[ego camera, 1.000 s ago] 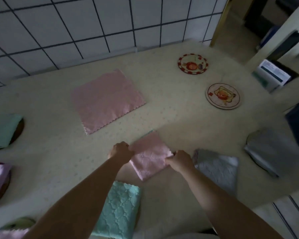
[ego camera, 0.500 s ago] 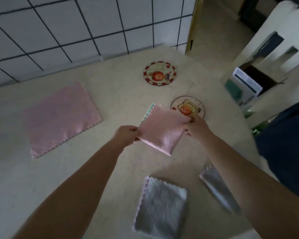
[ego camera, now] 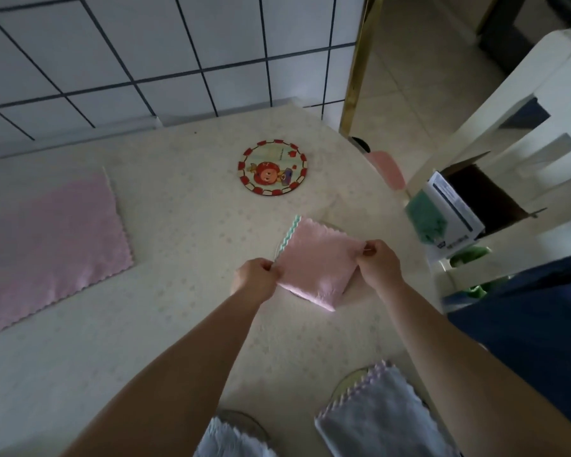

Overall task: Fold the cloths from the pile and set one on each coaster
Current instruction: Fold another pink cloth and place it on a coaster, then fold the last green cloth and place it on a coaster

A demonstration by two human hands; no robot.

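A folded pink cloth (ego camera: pixel 317 262) with a teal zigzag edge lies over a round coaster (ego camera: pixel 278 249), of which only thin rim slivers show. My left hand (ego camera: pixel 256 278) pinches the cloth's left corner and my right hand (ego camera: pixel 378 260) pinches its right corner. Farther back sits a bare round coaster (ego camera: pixel 272 167) with a red-checked rim and a cartoon face. An unfolded pink cloth (ego camera: pixel 47 249) lies flat at the left. Two folded grey cloths (ego camera: pixel 383 420) (ego camera: pixel 231 440) rest on coasters near the table's front edge.
The cream table (ego camera: pixel 178 324) meets a tiled wall at the back. To the right stand a white chair (ego camera: pixel 524 127) and an open box holding a carton (ego camera: pixel 452 216). A pink item (ego camera: pixel 388 169) lies just off the table's right edge.
Both hands carried the folded pink cloth forward and right and lowered it onto the nearer cartoon coaster, which it now covers. The view turned rightward.
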